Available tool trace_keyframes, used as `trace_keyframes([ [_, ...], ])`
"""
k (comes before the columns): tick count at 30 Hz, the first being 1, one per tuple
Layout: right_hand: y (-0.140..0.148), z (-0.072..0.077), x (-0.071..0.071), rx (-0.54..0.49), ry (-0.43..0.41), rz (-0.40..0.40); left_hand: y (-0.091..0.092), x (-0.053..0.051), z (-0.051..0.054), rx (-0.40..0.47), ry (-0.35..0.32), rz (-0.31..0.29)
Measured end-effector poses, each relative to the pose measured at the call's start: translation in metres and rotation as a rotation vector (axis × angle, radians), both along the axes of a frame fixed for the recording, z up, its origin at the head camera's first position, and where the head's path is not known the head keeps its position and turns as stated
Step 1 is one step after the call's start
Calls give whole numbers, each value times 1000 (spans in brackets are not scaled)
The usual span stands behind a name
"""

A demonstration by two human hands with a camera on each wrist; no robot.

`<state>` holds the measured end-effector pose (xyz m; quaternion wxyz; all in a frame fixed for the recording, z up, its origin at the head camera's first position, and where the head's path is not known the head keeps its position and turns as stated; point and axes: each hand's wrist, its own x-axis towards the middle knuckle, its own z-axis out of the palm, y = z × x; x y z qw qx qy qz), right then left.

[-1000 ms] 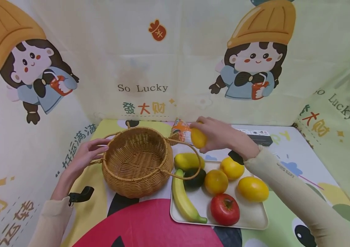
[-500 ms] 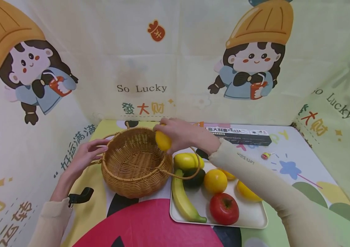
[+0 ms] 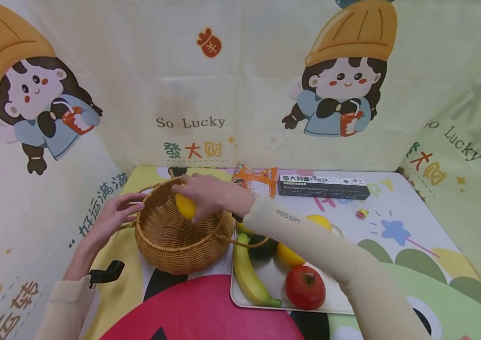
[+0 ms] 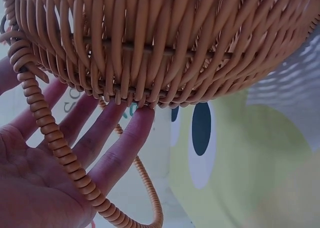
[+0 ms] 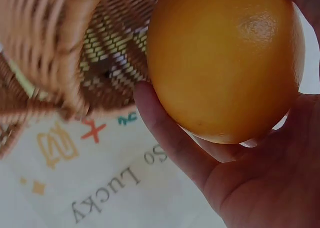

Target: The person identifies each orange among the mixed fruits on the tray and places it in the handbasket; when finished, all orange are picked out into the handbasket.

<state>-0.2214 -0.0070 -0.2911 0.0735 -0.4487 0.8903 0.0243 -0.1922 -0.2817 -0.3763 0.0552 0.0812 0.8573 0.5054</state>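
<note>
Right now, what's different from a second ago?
The right hand, gripping an orange, has moved left, from beside the basket to over its opening. The left hand stays against the basket; the banana and apple stay on the tray.

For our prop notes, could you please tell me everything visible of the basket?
The round brown basket looks woven from wicker, with looped handles. It stands upright on the printed surface; one handle extends over the tray. Bare weave shows inside. The left hand touches its rim; the right hand holds an orange at its opening.
</note>
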Motion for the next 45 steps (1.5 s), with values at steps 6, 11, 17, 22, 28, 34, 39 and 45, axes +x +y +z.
trace_keyframes([
  [6,-20,-10,0,72,10,31,1,1,-1,-10,14,7],
  [11,-28,-18,-4,115,14,28,3,-1,-2,-12,18,-14],
  [17,-40,-24,-8,152,4,32,1,0,-4,3,27,-13],
  [22,-47,-27,-8,173,-17,16,1,-1,-3,16,21,-18],
  [28,-52,-27,-11,164,-38,9,2,-1,-4,5,39,-20],
  [34,-58,-28,-15,175,-49,6,2,1,-5,-6,50,-18],
  [39,-60,-30,-16,200,-74,-29,1,2,-5,-5,41,-12],
  [45,-61,-30,-18,199,-99,-42,2,1,-3,-4,34,-8],
])
